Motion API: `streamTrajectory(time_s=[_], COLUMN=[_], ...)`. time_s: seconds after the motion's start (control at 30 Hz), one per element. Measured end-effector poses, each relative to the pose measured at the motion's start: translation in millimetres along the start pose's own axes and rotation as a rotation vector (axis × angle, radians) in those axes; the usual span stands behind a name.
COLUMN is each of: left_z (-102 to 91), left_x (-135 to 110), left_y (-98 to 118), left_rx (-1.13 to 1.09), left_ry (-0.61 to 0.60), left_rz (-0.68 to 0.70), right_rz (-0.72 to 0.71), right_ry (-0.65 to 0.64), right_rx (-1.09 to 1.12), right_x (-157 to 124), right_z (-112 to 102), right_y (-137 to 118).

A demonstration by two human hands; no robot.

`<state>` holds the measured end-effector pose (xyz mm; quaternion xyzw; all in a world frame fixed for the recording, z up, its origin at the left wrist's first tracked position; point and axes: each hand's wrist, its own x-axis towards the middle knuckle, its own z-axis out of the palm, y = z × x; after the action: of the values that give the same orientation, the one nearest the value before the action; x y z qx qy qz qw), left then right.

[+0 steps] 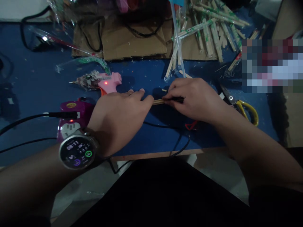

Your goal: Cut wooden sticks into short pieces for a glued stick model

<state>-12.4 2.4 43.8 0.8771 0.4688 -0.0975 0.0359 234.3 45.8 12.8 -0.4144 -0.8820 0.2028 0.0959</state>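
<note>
My left hand (119, 116), with a round watch (78, 152) on its wrist, lies on the blue table (35, 91) and pinches one end of a thin wooden stick (158, 101). My right hand (193, 99) is closed on a dark, slim tool (176, 99) pressed against the same stick. The stick lies flat between the two hands. What the tool is I cannot make out.
A pink glue gun (109, 82) with a red light lies behind my left hand. A purple device (72, 118) with a black cable (21, 121) sits at the left. Yellow-handled pliers (246, 110) lie right. Wrapped chopsticks (210, 31) and cardboard (132, 41) fill the back.
</note>
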Motion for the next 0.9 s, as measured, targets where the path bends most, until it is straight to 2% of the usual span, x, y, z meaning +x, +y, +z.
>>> streamTrajectory(time_s=[0.2,0.43,0.67,0.9], left_z=[0.8,0.4,0.3,-1.5], left_x=[2.5,4.2,6.4,5.2], left_y=[0.5,-0.4,-0.6,-0.5], left_rx=[-0.036,-0.117,0.063,-0.011], left_ry=[0.010,0.019,0.034,0.036], left_rz=[-0.023,-0.076,-0.013,-0.055], right_rz=[-0.002,0.038,0.063,0.065], right_ry=[0.027,-0.002,0.046,0.057], right_rx=[-0.017,-0.058,-0.065,-0.045], right_x=[2.6,5.2,4.8,5.0], right_z=[4.4,6.4,9.9,9.3], right_y=[1.1,-2.0,-0.5,-0.1])
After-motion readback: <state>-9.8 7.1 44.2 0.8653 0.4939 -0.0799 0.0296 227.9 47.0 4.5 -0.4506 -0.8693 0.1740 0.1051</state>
